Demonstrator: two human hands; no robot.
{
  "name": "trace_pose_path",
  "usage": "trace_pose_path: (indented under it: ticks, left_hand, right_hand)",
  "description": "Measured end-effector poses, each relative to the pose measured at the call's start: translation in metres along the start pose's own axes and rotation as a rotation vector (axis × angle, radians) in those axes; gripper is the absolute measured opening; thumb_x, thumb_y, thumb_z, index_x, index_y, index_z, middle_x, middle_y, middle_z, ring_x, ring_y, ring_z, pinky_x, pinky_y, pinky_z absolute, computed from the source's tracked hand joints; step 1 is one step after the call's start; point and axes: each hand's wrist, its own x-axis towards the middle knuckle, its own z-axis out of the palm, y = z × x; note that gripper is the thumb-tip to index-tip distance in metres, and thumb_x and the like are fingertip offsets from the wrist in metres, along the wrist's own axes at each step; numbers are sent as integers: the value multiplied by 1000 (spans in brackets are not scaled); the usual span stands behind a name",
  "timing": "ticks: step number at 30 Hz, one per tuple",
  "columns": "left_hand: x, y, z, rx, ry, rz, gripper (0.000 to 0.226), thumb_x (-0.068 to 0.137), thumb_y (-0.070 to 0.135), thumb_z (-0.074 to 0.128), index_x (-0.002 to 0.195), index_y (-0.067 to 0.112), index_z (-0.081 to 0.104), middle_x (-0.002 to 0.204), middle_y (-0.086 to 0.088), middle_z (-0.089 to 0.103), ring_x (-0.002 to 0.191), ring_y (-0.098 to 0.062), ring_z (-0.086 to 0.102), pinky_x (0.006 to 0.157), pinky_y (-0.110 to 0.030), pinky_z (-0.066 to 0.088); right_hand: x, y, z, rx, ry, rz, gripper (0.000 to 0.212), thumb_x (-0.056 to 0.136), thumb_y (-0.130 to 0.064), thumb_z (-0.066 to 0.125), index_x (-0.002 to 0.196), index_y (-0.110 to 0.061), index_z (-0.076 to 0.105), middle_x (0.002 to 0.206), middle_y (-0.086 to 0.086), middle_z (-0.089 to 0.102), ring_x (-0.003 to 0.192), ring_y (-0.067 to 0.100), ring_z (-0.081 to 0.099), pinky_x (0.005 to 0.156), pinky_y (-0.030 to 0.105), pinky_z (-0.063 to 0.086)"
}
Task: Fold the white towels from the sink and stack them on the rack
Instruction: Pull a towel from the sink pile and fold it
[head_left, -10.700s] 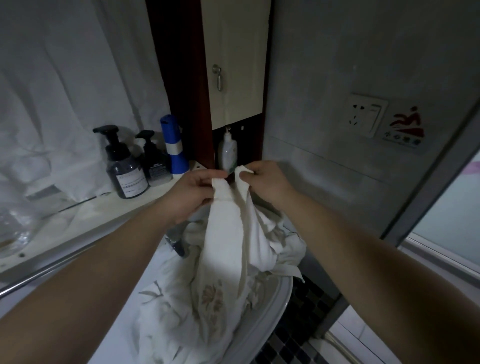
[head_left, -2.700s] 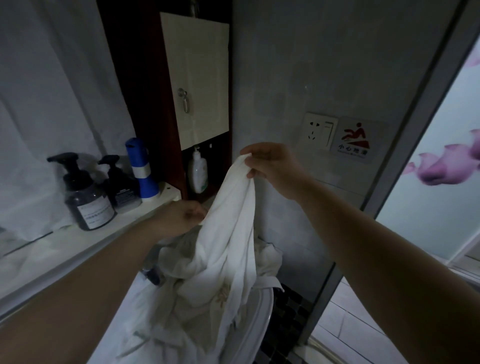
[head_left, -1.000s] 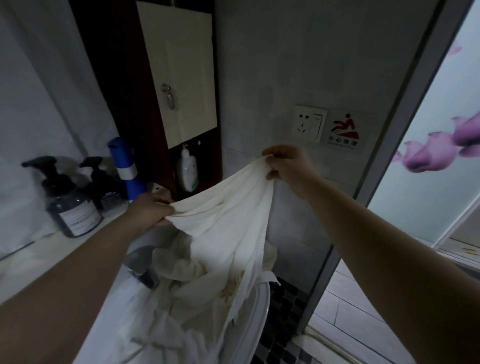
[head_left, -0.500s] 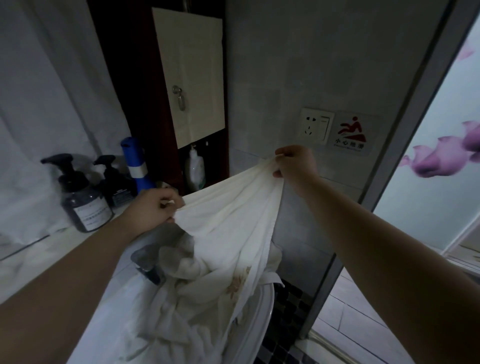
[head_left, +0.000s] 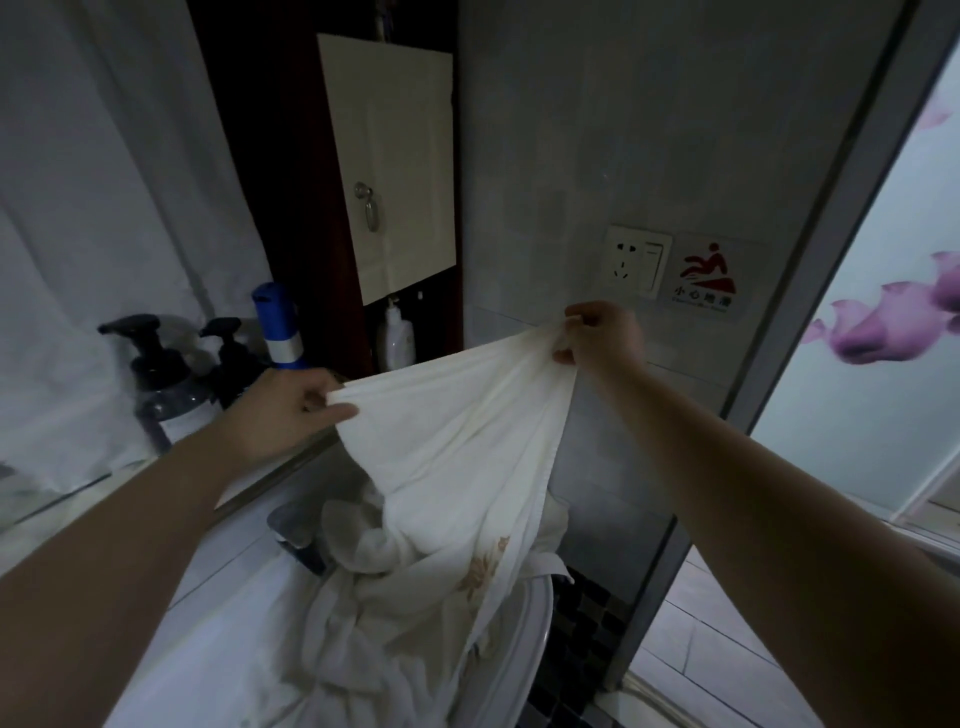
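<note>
both hands up over the sink (head_left: 535, 618), each pinching a top corner of one white towel (head_left: 467, 441). left hand (head_left: 291, 410) grips the left corner low and near, thumb pressed on the cloth; right hand (head_left: 597, 335) has its corner bunched in curled fingers, higher and farther right, near the wall socket (head_left: 636, 265). top edge pulled taut between them, sloping up to the right. towel's body hangs down, its flower-printed lower end trailing onto the heap of white towels (head_left: 363, 649) in the sink. dark pump bottles (head_left: 156, 374) stand on the shelf at left.
</note>
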Motion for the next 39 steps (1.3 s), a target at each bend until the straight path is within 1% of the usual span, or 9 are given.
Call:
trace_pose_path:
  ticks: [5, 10, 17, 21, 25, 31, 33, 36, 39]
  left_hand:
    - [12, 13, -17, -87, 26, 14, 10, 86, 36, 75, 80, 30, 71, 80, 18, 70, 76, 5, 63, 65, -4, 43]
    - [29, 27, -65, 295, -114, 119, 31, 82, 57, 55, 82, 28, 65, 73, 12, 66, 66, -2, 59, 64, -26, 47]
    - [44, 57, -123, 368, -61, 158, 30, 91, 47, 59, 73, 24, 65, 66, 9, 64, 61, -4, 58, 61, -19, 44]
    - [43, 73, -151, 271, 75, 98, 24, 87, 44, 67, 79, 21, 72, 78, 6, 70, 75, -12, 64, 71, -23, 47]
    - [45, 83, -177, 293, 270, 6, 28, 91, 51, 64, 74, 30, 66, 72, 9, 65, 69, -4, 58, 61, -19, 39]
    - [59, 112, -218, 16, 679, -18, 26, 92, 51, 63, 76, 31, 62, 72, 7, 68, 65, -14, 61, 70, -32, 51]
    - [57, 116, -229, -42, 762, 18, 24, 91, 48, 65, 75, 31, 63, 68, 8, 68, 57, -2, 61, 68, -28, 54]
    - [45, 123, -242, 168, 754, 102, 19, 94, 45, 64, 80, 31, 63, 65, 20, 63, 57, 13, 57, 64, 1, 39]
    - [29, 128, -256, 250, 691, 165, 17, 94, 44, 64, 79, 40, 61, 72, 27, 58, 67, 18, 56, 67, 6, 33]
  right_hand:
    - [5, -9, 1, 172, -20, 27, 28, 94, -1, 56, 86, -26, 66, 104, 0, 60, 87, 25, 65, 57, 35, 62]
    - [19, -33, 2, 127, -35, -100, 23, 98, -8, 56, 91, -26, 69, 107, 2, 62, 89, 18, 65, 61, 31, 62]
    - [31, -82, 9, 172, -31, -249, 20, 98, -7, 55, 98, -21, 69, 95, -6, 58, 90, 17, 63, 63, 32, 62]
    - [37, -117, 7, 191, -106, -282, 22, 95, -7, 57, 94, -25, 69, 98, -5, 59, 98, 24, 63, 69, 44, 64]
    - [39, -152, 13, 208, -113, -311, 25, 91, -4, 56, 95, -23, 72, 92, -1, 61, 98, 28, 66, 65, 44, 64]
    - [29, -224, 26, 382, 7, -436, 21, 95, -13, 55, 97, -29, 69, 83, -11, 63, 71, 6, 61, 61, 48, 62]
    - [26, -239, 25, 446, -46, -426, 21, 95, -13, 55, 95, -30, 67, 86, -11, 62, 77, 8, 60, 64, 48, 62]
    - [25, -255, 21, 547, -101, -401, 22, 94, -11, 56, 94, -30, 67, 93, -7, 62, 89, 14, 62, 66, 47, 63]
    - [24, -264, 24, 578, -110, -395, 21, 95, -12, 56, 94, -30, 67, 93, -7, 63, 88, 14, 62, 65, 43, 63]
